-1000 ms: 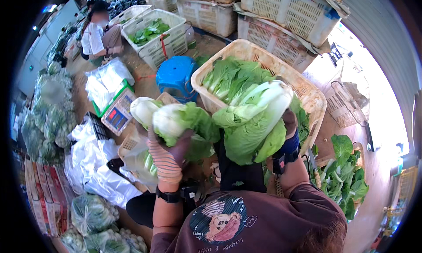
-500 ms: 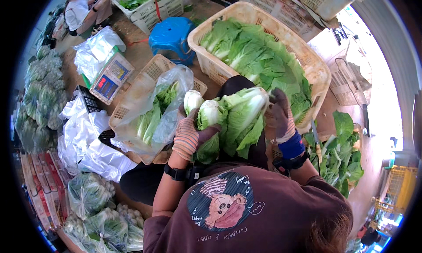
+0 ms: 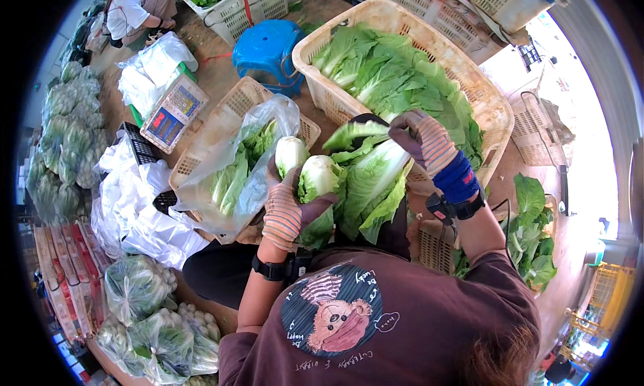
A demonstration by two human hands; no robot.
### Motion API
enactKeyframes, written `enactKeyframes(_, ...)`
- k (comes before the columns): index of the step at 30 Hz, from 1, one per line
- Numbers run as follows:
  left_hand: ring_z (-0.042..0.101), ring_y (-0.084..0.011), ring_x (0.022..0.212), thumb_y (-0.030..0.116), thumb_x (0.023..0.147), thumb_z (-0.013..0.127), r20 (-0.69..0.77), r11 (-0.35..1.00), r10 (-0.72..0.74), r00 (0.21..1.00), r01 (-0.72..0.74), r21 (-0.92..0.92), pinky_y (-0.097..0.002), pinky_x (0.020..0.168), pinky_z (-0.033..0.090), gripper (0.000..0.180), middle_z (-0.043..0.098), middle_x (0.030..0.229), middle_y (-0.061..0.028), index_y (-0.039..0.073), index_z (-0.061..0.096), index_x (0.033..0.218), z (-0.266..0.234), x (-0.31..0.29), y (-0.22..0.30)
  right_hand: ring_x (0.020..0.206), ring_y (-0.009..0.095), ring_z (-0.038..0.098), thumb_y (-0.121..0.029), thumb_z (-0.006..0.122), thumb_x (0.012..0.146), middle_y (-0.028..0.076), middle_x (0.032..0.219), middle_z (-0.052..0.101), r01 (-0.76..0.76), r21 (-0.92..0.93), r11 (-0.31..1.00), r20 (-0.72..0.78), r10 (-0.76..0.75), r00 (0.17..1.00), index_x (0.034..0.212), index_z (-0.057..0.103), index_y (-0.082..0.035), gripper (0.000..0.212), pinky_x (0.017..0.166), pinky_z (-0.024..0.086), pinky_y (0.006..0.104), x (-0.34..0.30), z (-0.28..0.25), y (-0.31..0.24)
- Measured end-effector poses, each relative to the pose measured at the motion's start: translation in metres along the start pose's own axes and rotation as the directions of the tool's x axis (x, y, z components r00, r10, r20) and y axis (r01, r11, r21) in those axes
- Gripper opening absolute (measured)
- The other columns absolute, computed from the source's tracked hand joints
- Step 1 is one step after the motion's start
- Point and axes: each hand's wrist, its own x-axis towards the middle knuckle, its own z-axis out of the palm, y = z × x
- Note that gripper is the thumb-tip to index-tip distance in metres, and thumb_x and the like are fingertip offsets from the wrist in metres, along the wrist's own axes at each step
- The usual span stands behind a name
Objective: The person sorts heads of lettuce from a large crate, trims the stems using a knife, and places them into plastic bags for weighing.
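My gloved left hand [image 3: 290, 201] is wrapped round two pale-ended Chinese cabbages [image 3: 320, 177], their cut ends facing up. Against them, over my lap, lies a third, leafier Chinese cabbage [image 3: 376, 179]. At its far end, my gloved right hand [image 3: 422, 139] is closed, pinching the base of an outer cabbage leaf [image 3: 352, 134] that stands away from the head. The fingertips are partly hidden. Just beyond, a large cream crate [image 3: 493, 97] is filled with long green cabbages. To the left, a clear plastic bag [image 3: 278, 121] with cabbages inside sits in a smaller crate [image 3: 243, 94].
A blue stool [image 3: 268, 47] stands between the crates. Further left are a scale [image 3: 173, 114], white plastic bags [image 3: 137, 205] and bagged vegetables [image 3: 168, 339]. Loose green leaves [image 3: 533, 232] lie at my right. Another person [image 3: 137, 17] sits at the far left.
My right hand has moved up and slightly left, its fingers turning over, and a leaf now lifts away from the leafier cabbage. My left hand keeps its hold.
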Motion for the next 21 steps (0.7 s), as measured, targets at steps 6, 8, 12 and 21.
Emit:
enactKeyframes(6, 0.045, -0.0327, 0.119, 0.035, 0.048, 0.088, 0.04, 0.987, -0.056, 0.998, 0.061, -0.152, -0.0362, 0.098, 0.041, 0.081, 0.031, 0.138, -0.0221, 0.001, 0.059, 0.115, 0.019, 0.0, -0.026, 0.07, 0.008, 0.049, -0.013, 0.056, 0.091, 0.001, 0.086, 0.058, -0.145, 0.868, 0.475, -0.065, 0.398, 0.915, 0.097, 0.059, -0.009, 0.008, 0.06, 0.04, 0.022, -0.017, 0.023, 0.009)
enactKeyframes(8, 0.045, -0.0339, 0.12, 0.034, 0.047, 0.088, 0.138, 0.994, -0.107, 0.985, 0.107, 0.01, -0.0362, 0.098, 0.041, 0.083, 0.032, 0.139, -0.0216, 0.001, 0.058, 0.116, 0.016, 0.002, -0.011, 0.067, 0.009, 0.048, -0.019, 0.058, 0.091, 0.001, 0.088, 0.057, 0.139, 0.989, -0.043, -0.092, 0.555, 0.826, 0.102, 0.057, -0.008, 0.015, 0.057, 0.038, 0.0209, -0.025, 0.013, 0.013)
enactKeyframes(12, 0.045, -0.0321, 0.119, 0.033, 0.045, 0.088, 0.184, 0.978, -0.197, 0.963, 0.206, -0.027, -0.0364, 0.098, 0.041, 0.085, 0.034, 0.137, -0.0201, 0.002, 0.057, 0.118, 0.019, 0.004, -0.005, 0.073, 0.011, 0.052, -0.022, 0.056, 0.089, 0.001, 0.093, 0.056, 0.332, 0.712, -0.618, -0.614, -0.319, 0.722, 0.097, 0.058, -0.008, 0.017, 0.063, 0.046, 0.0248, -0.055, -0.06, 0.005)
enactKeyframes(21, 0.046, -0.0221, 0.112, 0.017, 0.05, 0.09, 0.038, 0.925, -0.098, 0.994, 0.106, -0.365, -0.0297, 0.093, 0.045, 0.093, 0.036, 0.13, -0.0138, -0.002, 0.04, 0.127, 0.004, 0.007, -0.005, 0.114, 0.027, 0.048, -0.007, 0.065, 0.074, 0.011, 0.121, 0.052, -0.142, 0.736, 0.662, 0.056, 0.151, 0.987, 0.129, 0.043, -0.009, 0.059, 0.1, 0.038, 0.0408, -0.054, 0.06, 0.031)
